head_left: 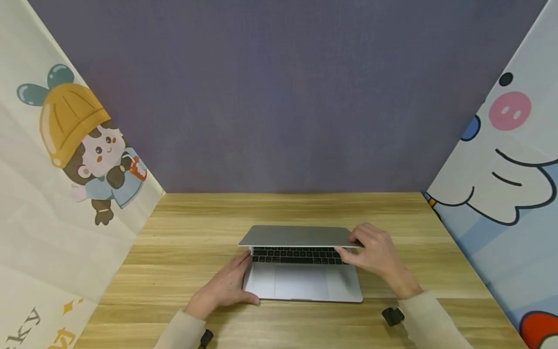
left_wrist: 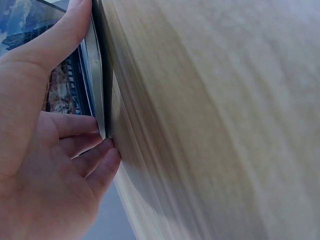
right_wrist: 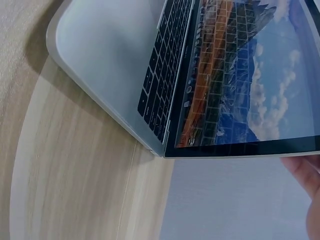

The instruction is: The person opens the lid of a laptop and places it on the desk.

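Note:
A silver laptop (head_left: pixel 261 281) lies on the wooden table, its lid (head_left: pixel 296 236) tilted partway over the black keyboard (head_left: pixel 296 256). My right hand (head_left: pixel 375 249) pinches the lid's right front corner, thumb underneath and fingers on top. In the right wrist view, the screen (right_wrist: pixel 280 100) bears a picture of rock and clouds with the keys mirrored in it; only part of the right hand (right_wrist: pixel 312 187) shows at the lid's edge. At the base's left side, my left hand (head_left: pixel 224 286) holds the edge, its thumb by the front corner and its fingers farther back.
The wooden table (head_left: pixel 183 242) extends around the laptop. A dark grey-purple panel (head_left: pixel 287 97) stands behind it. Cartoon-printed sheets border the left side (head_left: pixel 35 203) and the right side (head_left: pixel 488 242). A black device (head_left: pixel 393 316) sits at the right sleeve.

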A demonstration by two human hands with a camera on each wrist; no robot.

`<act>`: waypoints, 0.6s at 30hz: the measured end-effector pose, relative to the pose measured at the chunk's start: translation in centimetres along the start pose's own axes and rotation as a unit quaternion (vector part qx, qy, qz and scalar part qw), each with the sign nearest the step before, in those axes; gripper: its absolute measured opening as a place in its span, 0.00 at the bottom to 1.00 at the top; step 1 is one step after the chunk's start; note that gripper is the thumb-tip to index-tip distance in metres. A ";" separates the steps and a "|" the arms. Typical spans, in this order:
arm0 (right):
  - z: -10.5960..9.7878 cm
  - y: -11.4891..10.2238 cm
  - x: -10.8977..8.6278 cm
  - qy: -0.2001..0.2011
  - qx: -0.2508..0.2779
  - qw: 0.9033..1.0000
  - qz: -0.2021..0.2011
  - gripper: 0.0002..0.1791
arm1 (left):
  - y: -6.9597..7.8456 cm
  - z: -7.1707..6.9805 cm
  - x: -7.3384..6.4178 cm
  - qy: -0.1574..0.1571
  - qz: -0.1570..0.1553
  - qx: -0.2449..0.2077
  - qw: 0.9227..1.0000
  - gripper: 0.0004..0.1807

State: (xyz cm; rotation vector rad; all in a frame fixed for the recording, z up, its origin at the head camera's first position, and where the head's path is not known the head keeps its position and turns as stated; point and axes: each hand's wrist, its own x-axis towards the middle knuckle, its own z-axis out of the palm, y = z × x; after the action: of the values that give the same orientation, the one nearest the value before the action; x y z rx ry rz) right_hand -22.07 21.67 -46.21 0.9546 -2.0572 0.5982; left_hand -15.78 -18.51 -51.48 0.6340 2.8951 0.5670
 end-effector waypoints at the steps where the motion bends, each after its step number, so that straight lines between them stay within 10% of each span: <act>1: 0.0 0.0 0.0 0.004 -0.002 1.000 -0.003 0.28 | 0.0 0.0 0.0 -0.001 0.000 0.001 1.000 0.70; 18: 0.8 -2.6 1.3 0.048 -0.098 0.991 -0.081 0.31 | 0.0 0.0 -0.1 0.001 0.010 0.005 1.000 0.70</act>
State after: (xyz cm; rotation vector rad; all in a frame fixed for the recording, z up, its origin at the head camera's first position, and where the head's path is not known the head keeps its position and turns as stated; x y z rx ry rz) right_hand -20.92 18.94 -45.40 0.9474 -1.8922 0.3412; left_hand -15.69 -18.50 -51.48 0.6643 2.8993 0.5559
